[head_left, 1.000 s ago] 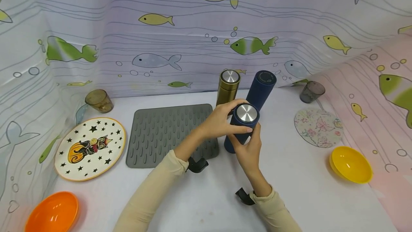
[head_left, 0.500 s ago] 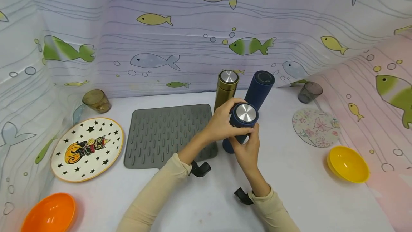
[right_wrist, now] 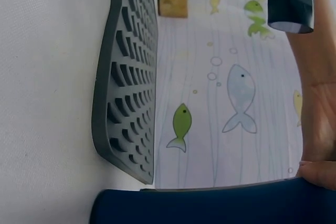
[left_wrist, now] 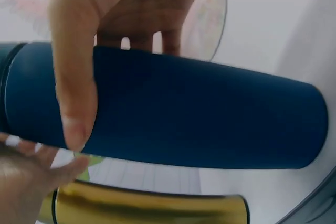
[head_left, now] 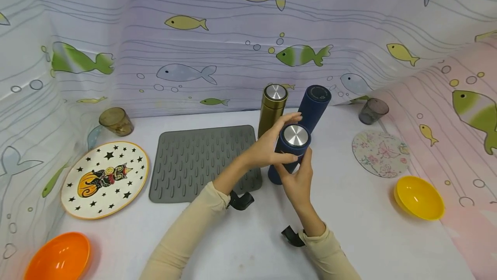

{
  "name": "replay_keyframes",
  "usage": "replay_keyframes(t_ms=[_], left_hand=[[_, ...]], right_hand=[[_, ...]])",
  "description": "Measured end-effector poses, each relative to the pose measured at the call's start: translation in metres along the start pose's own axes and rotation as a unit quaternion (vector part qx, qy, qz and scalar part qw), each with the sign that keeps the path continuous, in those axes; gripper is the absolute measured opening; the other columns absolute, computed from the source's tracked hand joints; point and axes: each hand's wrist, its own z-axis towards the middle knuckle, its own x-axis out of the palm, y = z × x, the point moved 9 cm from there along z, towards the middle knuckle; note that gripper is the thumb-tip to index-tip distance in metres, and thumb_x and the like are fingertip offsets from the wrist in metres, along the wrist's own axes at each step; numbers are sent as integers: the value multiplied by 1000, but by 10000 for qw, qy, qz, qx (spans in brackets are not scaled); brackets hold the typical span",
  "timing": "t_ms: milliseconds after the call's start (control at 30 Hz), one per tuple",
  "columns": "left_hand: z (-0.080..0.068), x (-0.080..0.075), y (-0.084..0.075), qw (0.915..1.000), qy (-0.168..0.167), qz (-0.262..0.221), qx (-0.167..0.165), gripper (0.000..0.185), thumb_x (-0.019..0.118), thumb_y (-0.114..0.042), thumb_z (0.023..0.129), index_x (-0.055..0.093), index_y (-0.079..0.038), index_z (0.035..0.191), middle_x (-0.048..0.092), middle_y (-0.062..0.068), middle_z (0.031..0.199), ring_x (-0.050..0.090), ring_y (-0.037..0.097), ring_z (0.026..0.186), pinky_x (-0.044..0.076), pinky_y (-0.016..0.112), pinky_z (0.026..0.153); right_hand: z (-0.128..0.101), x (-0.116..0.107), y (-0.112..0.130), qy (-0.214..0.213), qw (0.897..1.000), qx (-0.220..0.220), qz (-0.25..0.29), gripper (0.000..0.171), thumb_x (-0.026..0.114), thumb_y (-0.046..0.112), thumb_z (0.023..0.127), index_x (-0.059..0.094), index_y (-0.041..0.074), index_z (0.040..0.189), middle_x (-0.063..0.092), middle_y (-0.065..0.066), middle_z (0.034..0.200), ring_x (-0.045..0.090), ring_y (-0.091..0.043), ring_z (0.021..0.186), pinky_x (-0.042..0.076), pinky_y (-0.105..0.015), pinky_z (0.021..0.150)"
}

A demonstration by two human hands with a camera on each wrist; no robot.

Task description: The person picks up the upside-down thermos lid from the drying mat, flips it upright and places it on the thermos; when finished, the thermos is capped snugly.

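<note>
A dark blue vacuum flask (head_left: 276,175) with a silver-topped lid (head_left: 297,135) stands upright in front of me. My right hand (head_left: 299,183) grips its body, the thumb lying across it in the left wrist view, where the blue flask (left_wrist: 199,111) fills the middle. My left hand (head_left: 264,148) is spread around the lid, fingers stretched out behind it and thumb in front; whether it touches is unclear. Behind stand a gold flask (head_left: 272,114) and a second blue flask (head_left: 313,106). The right wrist view shows part of the held blue flask (right_wrist: 199,205).
Left lie a grey ribbed mat (head_left: 202,163), a cat-patterned plate (head_left: 105,180), a brown cup (head_left: 116,121) and an orange bowl (head_left: 58,256). Right are a dark cup (head_left: 373,111), a floral round mat (head_left: 380,153) and a yellow bowl (head_left: 419,198). A fish-patterned curtain surrounds the table.
My left hand's fingers have straightened away from the lid they were curled round, and its thumb has shifted slightly left. My right hand keeps its grip on the flask.
</note>
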Motion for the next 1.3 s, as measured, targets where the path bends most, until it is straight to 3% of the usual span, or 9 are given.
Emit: replay_keyframes(t_ms=[100,200,300,467,633,867,967,1133,1300], left_hand=[[-1,-2,1,9991,-243,348,-83,92,85,-15,75,32,-10,149,43,11,148,44,20,135,36,34,114],[-2,-4,2,9992,-348,143,-130,78,82,-12,77,39,-6,142,52,11,139,52,19,124,42,33,108],[-3,0,1,9997,-117,-194,-56,79,76,-4,78,36,-3,145,47,15,145,49,23,131,39,36,112],[-4,-3,4,9990,-349,225,-141,87,84,-12,75,34,-5,146,43,16,147,44,22,135,36,35,115],[-6,-1,2,9998,-148,-147,42,81,68,-14,80,29,-6,150,37,17,154,36,23,143,28,47,119],[-7,-5,1,9991,-394,127,-24,84,79,-15,79,34,-8,149,49,13,146,46,19,135,35,42,116],[-7,-2,0,9997,-205,-161,-29,87,74,-9,80,28,-9,154,40,12,155,39,20,142,30,42,119],[-7,-4,1,9984,-442,305,-183,94,84,-15,76,30,-13,154,42,9,151,40,16,139,33,38,117],[-9,-3,2,9990,-350,-227,-138,83,76,-11,79,33,-10,151,42,9,153,40,21,141,31,46,117]], right_hand=[[0,0,0,8,10000,2,12,72,79,-10,76,41,-8,138,52,-25,136,51,-35,125,41,-43,103],[0,0,-1,57,10000,19,37,72,80,-5,78,42,-4,139,53,-20,136,52,-29,125,43,-40,102],[-1,-2,-2,69,9999,3,78,73,81,-1,79,41,-3,140,54,-17,137,52,-25,125,42,-36,102],[-1,-1,-2,82,9998,-53,167,70,81,1,80,43,-2,139,54,-16,136,52,-24,126,41,-34,104],[-2,-1,-3,53,9998,-30,186,71,81,3,80,43,0,140,55,-17,135,54,-24,122,42,-29,99],[-1,-1,-2,60,9998,-105,156,73,82,2,79,42,-1,140,54,-17,136,53,-24,124,42,-29,101],[-2,-1,-3,52,9998,-99,150,73,81,2,79,42,-1,140,54,-17,135,52,-23,124,41,-30,101],[-2,-1,-2,59,9998,-96,133,73,82,0,78,42,-1,140,54,-17,136,52,-23,125,40,-29,102],[-2,-1,-1,65,9998,-6,206,76,82,0,78,41,0,142,54,-19,136,52,-27,122,41,-35,100]])
